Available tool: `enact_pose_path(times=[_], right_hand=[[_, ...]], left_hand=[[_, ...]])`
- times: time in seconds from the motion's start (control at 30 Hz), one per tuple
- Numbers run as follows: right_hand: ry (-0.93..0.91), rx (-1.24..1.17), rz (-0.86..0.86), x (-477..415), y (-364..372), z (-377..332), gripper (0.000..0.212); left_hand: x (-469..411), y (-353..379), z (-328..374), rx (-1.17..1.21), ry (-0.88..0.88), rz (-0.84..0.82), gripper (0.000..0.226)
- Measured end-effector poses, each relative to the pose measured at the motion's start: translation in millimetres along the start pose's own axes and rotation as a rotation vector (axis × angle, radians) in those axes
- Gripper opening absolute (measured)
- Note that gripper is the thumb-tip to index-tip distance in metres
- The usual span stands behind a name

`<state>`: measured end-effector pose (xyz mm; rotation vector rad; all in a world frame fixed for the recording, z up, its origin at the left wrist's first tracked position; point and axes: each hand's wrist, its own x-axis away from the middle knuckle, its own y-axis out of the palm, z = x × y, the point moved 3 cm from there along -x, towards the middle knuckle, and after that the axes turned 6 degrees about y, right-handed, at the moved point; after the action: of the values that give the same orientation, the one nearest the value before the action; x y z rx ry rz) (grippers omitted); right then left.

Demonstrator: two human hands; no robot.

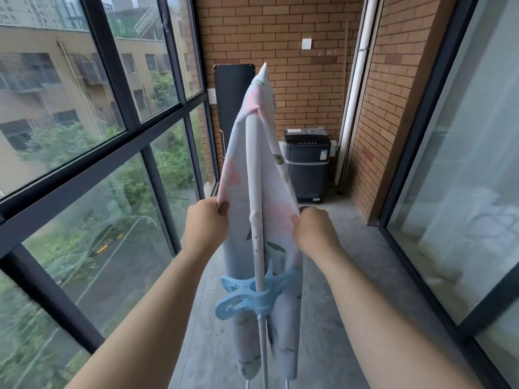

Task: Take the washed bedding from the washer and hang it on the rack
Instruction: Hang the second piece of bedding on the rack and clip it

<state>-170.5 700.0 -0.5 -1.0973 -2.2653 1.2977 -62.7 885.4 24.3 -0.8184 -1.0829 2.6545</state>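
A pale floral bed sheet (pixel 238 169) hangs draped over the white top bar of the drying rack (pixel 258 248), falling down both sides. My left hand (pixel 206 223) pinches the sheet's left edge. My right hand (pixel 314 228) pinches its right edge at about the same height. A light blue clip (pixel 252 296) clamps the sheet to the bar close to me. The dark top-loading washer (pixel 306 164) stands at the far end against the brick wall, lid shut.
Tall black-framed windows (pixel 84 178) run along the left. Glass sliding doors (pixel 463 178) line the right. A dark upright board (pixel 230 102) leans in the far left corner. White pipes (pixel 354 94) run down the brick wall beside the washer. Bare concrete floor (pixel 351 248) lies right of the rack.
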Motion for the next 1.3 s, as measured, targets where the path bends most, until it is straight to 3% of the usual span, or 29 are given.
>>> enact_pose_path(times=[0.23, 0.4, 0.73, 0.97, 1.07, 1.13, 1.3], right_hand=[[0.038, -0.009, -0.051, 3.1, 28.6, 26.2, 0.020], [0.045, -0.004, -0.076, 10.6, 45.0, 39.2, 0.032], [0.091, 0.013, -0.084, 16.7, 56.4, 67.9, 0.017], [0.164, -0.205, -0.094, 16.0, 69.2, 92.4, 0.008], [0.126, -0.295, -0.080, 16.8, 75.8, 99.9, 0.008], [0.121, -0.315, -0.094, 16.1, 85.6, 107.7, 0.020], [0.191, -0.357, -0.167, 20.6, 120.3, 141.0, 0.022]], left_hand=[[17.6, 30.1, -20.3, -0.009, -0.027, -0.108, 0.039], [31.3, 43.3, -40.4, -0.059, -0.086, -0.155, 0.032], [39.3, 50.1, -81.8, -0.062, -0.207, -0.098, 0.028], [53.0, 70.8, -101.0, -0.079, -0.269, -0.125, 0.026], [63.7, 75.5, -105.6, -0.081, -0.292, -0.061, 0.025], [71.1, 83.1, -104.2, -0.009, -0.316, -0.007, 0.021], [90.0, 108.8, -124.5, 0.142, -0.449, 0.129, 0.022]])
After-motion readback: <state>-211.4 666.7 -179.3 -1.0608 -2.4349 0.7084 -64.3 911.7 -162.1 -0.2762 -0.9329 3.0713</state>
